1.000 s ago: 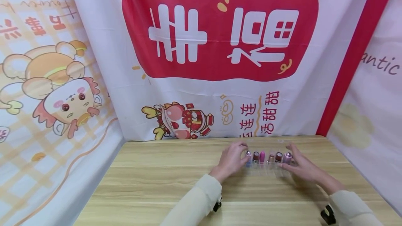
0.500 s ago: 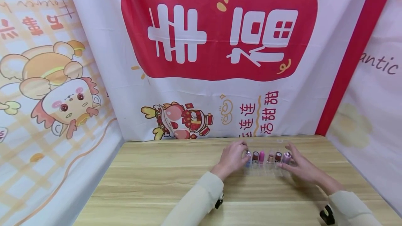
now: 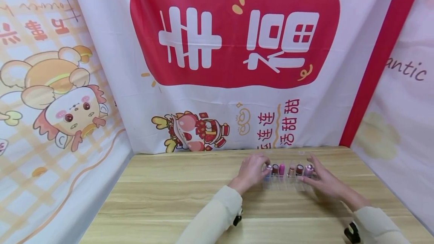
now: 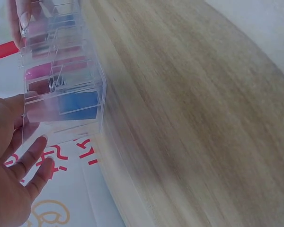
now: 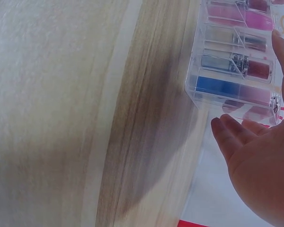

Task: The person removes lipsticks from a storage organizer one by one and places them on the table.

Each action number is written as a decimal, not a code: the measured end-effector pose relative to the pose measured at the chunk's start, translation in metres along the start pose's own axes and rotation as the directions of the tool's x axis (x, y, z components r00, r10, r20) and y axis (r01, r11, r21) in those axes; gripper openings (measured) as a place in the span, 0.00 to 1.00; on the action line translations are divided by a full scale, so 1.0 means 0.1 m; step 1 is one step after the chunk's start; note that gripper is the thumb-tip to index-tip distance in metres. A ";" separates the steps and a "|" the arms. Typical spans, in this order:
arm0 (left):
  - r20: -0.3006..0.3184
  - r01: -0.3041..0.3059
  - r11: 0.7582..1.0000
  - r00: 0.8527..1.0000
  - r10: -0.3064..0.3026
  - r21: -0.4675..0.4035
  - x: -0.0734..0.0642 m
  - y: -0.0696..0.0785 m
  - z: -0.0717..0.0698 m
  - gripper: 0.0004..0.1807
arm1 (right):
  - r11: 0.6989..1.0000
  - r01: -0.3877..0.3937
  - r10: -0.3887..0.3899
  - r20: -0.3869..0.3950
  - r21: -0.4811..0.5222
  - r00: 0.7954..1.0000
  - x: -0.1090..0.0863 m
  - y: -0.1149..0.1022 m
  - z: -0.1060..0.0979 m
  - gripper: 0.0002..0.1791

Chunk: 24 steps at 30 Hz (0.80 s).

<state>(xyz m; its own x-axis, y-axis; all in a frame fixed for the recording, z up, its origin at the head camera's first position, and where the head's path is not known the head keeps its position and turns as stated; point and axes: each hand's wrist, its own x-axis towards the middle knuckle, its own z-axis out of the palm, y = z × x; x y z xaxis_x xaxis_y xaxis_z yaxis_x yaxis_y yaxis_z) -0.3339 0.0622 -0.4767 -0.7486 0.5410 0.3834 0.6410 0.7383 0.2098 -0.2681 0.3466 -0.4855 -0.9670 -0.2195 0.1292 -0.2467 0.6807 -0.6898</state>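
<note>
A clear lipstick organizer (image 3: pixel 283 186) stands near the back of the table, with several lipstick tubes upright in a row. A bright pink tube (image 3: pixel 281 169) shows near its middle. My left hand (image 3: pixel 250 170) holds the left end, thumb and index finger around the end tube, which has a blue base (image 4: pixel 79 105) and pale pink cap; its other fingers are spread beside the box. At the opposite end my right hand (image 3: pixel 323 180) grips the organizer, thumb at the front and fingers behind. Another blue-and-pink tube (image 5: pixel 217 86) fills that end compartment.
The wood-grain table (image 3: pixel 162 199) extends in front of and left of the organizer. A white cloth with a red printed panel (image 3: pixel 234 74) hangs directly behind the table, and patterned cloths (image 3: pixel 64 86) hang at both sides.
My left hand has shifted slightly right at the end tube, whose cap sits a little lower in view. The right hand and organizer look nearly still.
</note>
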 end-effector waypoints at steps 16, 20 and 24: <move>-0.044 0.037 0.980 0.998 -0.046 -0.195 -0.04 0.00 -0.04 0.08 | 0.999 -0.002 0.003 -0.018 0.044 1.000 -0.04 0.04 0.06 0.60; -0.070 0.034 0.955 0.996 -0.057 -0.294 -0.03 0.02 -0.09 0.08 | 0.999 0.000 0.001 -0.022 0.054 1.000 -0.03 0.06 0.05 0.60; -0.096 0.014 0.927 0.994 -0.053 -0.375 -0.01 0.04 -0.15 0.08 | 0.999 -0.003 0.004 -0.024 0.054 1.000 0.00 0.06 0.04 0.60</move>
<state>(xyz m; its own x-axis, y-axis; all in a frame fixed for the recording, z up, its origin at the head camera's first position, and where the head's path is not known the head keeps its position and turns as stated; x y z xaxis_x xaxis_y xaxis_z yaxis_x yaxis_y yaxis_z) -0.3278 0.0586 -0.4632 -0.7620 0.4599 0.4559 0.6475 0.5406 0.5371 -0.2690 0.3482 -0.4930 -0.9692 -0.2001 0.1434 -0.2403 0.6427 -0.7275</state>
